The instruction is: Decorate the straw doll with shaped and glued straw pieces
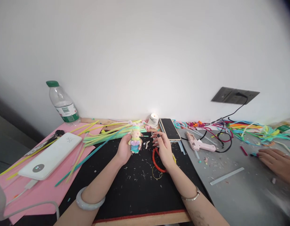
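Left hand (124, 150): our grip's clamped on the doll (135, 142)
Right hand (165, 150): bent over red handles (154, 159), we can't tell grip
Mat (137, 193): roomy toward red edge (145, 215)

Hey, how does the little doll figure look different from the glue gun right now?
The doll figure is multicoloured, with yellow, lilac and turquoise; the glue gun is mostly pale pink. The doll figure is held upright in the left hand, while the glue gun lies on the grey tabletop. Both show soft, light colours.
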`<action>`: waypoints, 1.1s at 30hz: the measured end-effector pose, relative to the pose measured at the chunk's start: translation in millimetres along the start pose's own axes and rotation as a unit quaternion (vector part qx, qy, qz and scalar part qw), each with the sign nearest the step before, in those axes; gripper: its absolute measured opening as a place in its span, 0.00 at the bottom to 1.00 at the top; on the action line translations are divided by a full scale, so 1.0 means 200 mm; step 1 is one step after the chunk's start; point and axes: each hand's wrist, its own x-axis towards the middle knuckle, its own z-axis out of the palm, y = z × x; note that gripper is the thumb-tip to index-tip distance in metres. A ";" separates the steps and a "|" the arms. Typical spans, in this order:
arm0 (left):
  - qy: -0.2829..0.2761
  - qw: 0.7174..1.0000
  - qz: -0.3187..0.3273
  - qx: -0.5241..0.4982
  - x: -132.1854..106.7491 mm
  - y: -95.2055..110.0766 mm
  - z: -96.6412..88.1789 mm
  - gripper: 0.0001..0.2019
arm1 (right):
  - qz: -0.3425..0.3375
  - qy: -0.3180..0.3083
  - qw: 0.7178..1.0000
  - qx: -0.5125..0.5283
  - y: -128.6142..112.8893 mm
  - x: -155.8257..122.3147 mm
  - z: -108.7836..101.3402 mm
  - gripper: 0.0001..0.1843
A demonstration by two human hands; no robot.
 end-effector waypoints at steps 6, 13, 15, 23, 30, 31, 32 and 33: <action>0.001 1.000 0.014 0.018 0.01 0.00 -0.01 0.14 | 0.009 -0.001 1.000 0.006 0.00 0.00 0.00 0.12; 0.016 0.999 0.023 0.043 0.00 0.01 0.01 0.14 | 0.017 -0.004 1.000 0.009 0.00 0.00 0.00 0.12; 0.016 0.998 0.024 0.047 0.00 0.01 0.01 0.15 | 0.020 -0.004 1.000 0.010 -0.01 0.00 0.00 0.12; 0.015 1.000 0.015 0.016 -0.01 0.02 0.02 0.15 | 0.026 -0.008 1.000 0.016 -0.01 0.00 0.00 0.12; 0.002 0.999 0.033 0.025 0.01 0.00 0.00 0.14 | 0.022 -0.016 0.999 0.032 0.00 0.00 0.00 0.12; 0.003 0.999 0.034 0.026 0.01 0.00 -0.01 0.14 | 0.022 -0.018 0.999 0.033 0.00 0.00 0.00 0.12; 0.004 0.999 0.036 0.028 0.01 0.00 -0.01 0.14 | 0.021 -0.019 0.999 0.034 0.00 0.00 0.00 0.12; 0.005 0.999 0.037 0.030 0.01 0.00 -0.01 0.14 | 0.021 -0.019 0.999 0.033 0.00 0.00 0.00 0.12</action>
